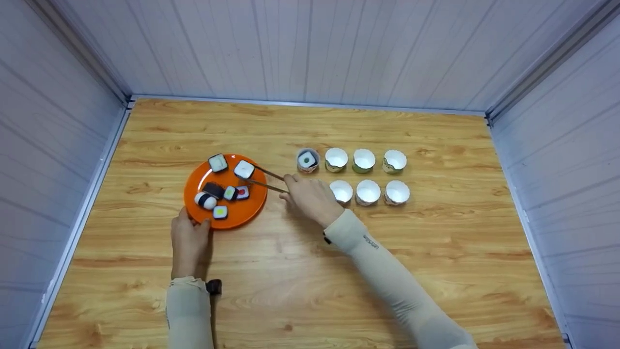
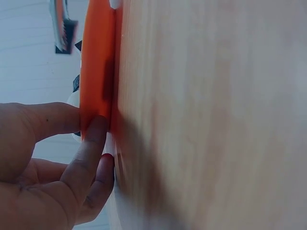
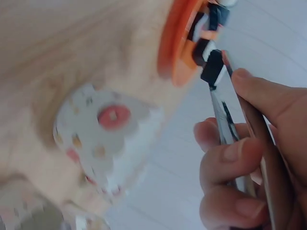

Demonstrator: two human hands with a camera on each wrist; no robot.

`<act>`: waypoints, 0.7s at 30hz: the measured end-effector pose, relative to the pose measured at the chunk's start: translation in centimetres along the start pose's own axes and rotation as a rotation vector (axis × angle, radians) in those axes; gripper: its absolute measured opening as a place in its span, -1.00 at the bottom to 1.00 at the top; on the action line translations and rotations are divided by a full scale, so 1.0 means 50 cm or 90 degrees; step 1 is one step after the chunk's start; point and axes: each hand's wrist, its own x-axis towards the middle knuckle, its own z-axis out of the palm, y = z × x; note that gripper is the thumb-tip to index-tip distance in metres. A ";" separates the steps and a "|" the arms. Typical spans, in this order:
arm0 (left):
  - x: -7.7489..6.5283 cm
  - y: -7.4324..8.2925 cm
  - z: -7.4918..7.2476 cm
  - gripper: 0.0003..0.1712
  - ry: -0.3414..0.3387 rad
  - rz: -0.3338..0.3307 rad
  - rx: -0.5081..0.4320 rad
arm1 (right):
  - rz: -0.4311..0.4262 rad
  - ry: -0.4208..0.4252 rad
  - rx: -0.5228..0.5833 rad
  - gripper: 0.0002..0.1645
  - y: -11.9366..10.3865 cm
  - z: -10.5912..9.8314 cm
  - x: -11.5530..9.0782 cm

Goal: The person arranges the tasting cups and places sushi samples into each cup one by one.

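My left hand [image 1: 190, 242] pinches the near-left rim of an orange plate [image 1: 249, 208], thumb on top and fingers at its outer edge in the left wrist view. Several toy sushi pieces lie on the plate, among them a white-and-black roll [image 1: 218, 163], a banded piece [image 1: 205, 200] and a yellow-centred roll [image 1: 220, 212]. My right hand [image 1: 312, 196] grips slim tongs [image 1: 266, 185]. Between the tips of the tongs, over the plate's right side, is a white sushi piece with a black wrap [image 1: 244, 169]; the right wrist view shows its dark side [image 3: 213, 67].
Right of the plate, patterned paper cups stand in two rows. The far-left cup [image 1: 308, 168] contains a green-centred sushi roll [image 1: 307, 159]; other visible cups, such as the far-right one [image 1: 395, 160], show white insides. My right hand covers part of the near row. Pale walls [image 1: 310, 53] enclose the wooden table [image 1: 290, 291].
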 end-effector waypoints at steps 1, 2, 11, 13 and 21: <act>0.000 0.000 -0.001 -0.50 -0.001 -0.003 0.002 | -0.006 0.013 0.002 -0.48 0.006 -0.006 -0.008; 0.000 0.000 -0.001 -0.50 -0.003 -0.006 0.002 | -0.007 0.025 0.000 -0.48 0.013 -0.011 -0.016; 0.002 -0.007 -0.003 -0.55 0.012 0.021 0.015 | 0.063 0.050 0.019 -0.46 0.105 -0.054 -0.098; 0.002 -0.005 -0.004 -0.56 0.013 0.024 0.021 | 0.094 0.045 0.024 -0.46 0.130 -0.062 -0.115; 0.002 0.003 -0.002 -0.50 -0.005 -0.002 0.023 | 0.167 0.070 0.009 -0.50 0.231 -0.079 -0.177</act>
